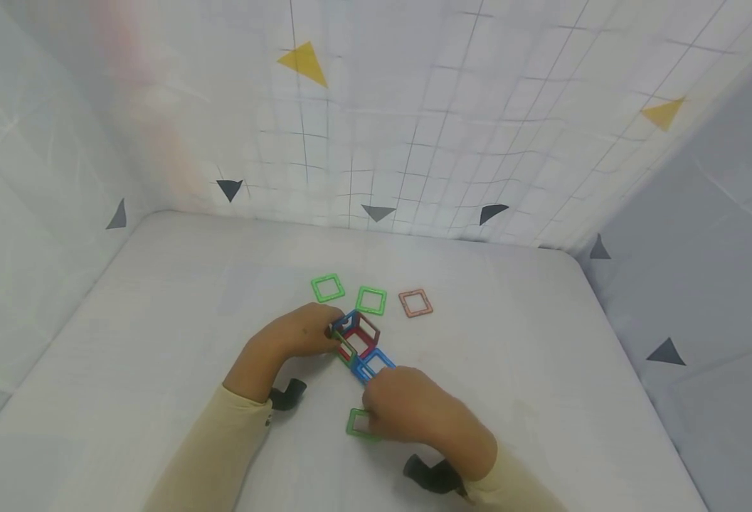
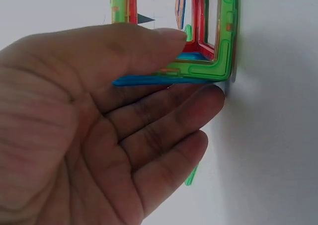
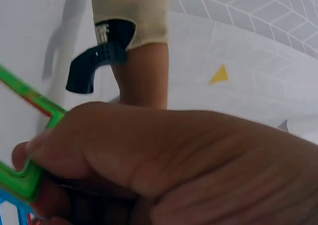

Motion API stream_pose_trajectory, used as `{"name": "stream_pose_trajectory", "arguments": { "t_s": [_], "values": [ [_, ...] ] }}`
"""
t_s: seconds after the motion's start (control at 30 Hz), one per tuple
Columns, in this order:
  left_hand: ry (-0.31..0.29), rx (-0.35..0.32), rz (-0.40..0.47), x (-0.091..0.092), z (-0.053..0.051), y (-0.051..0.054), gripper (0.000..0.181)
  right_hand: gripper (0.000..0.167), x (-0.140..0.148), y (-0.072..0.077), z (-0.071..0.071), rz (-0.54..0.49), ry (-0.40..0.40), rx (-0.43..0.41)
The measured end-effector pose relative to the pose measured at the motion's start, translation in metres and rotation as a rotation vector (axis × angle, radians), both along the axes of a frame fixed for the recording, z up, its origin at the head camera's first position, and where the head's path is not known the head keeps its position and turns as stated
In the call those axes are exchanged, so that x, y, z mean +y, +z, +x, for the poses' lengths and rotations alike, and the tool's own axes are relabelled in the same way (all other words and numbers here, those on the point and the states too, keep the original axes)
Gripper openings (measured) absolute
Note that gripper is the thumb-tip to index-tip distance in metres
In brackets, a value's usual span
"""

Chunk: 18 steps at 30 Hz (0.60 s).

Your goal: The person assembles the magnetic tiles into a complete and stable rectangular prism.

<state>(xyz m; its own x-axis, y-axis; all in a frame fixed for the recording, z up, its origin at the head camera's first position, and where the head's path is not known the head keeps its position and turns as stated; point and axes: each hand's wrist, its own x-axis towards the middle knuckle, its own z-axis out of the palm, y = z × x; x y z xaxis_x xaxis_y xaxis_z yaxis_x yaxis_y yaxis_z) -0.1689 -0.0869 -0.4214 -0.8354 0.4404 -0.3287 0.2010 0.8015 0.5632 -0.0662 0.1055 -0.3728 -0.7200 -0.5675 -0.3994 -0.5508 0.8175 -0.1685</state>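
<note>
Open-framed magnetic tiles in red, blue and green form a box-like structure (image 1: 374,345) on the white table. My left hand (image 1: 305,330) grips it at its left side. In the left wrist view, the thumb lies over a green square tile (image 2: 227,41), and the fingers are behind a blue tile (image 2: 164,80). Red tiles (image 2: 196,16) show inside. My right hand (image 1: 417,405) pinches a corner of another green square tile (image 3: 31,183) between thumb and fingers. This hand is just in front of the structure's blue part (image 1: 385,357) and partly hides it.
Beyond the structure lie two green square tiles (image 1: 317,289) (image 1: 371,311) and an orange-red square tile (image 1: 404,304). White sheet walls with grid lines and triangles surround the table (image 1: 542,398). Each wrist carries a black mount (image 1: 288,395).
</note>
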Motion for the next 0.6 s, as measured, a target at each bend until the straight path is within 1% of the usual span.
{"name": "stream_pose_trajectory", "arguments": {
  "t_s": [0.2,0.3,0.47,0.6],
  "values": [
    [0.005,-0.008,-0.012,0.000,0.000,0.002,0.012,0.025,0.007,0.002,-0.003,0.008,-0.049,-0.007],
    [0.009,-0.007,-0.020,0.000,0.000,0.001,0.012,0.026,0.011,0.002,-0.006,0.004,-0.051,-0.005],
    [0.011,-0.009,-0.018,0.001,-0.001,0.001,0.011,0.021,0.017,0.003,-0.011,0.008,-0.081,0.006],
    [0.004,-0.007,-0.020,0.001,-0.001,0.000,0.010,0.017,0.023,0.004,-0.013,0.016,-0.104,-0.005]
  ]
}}
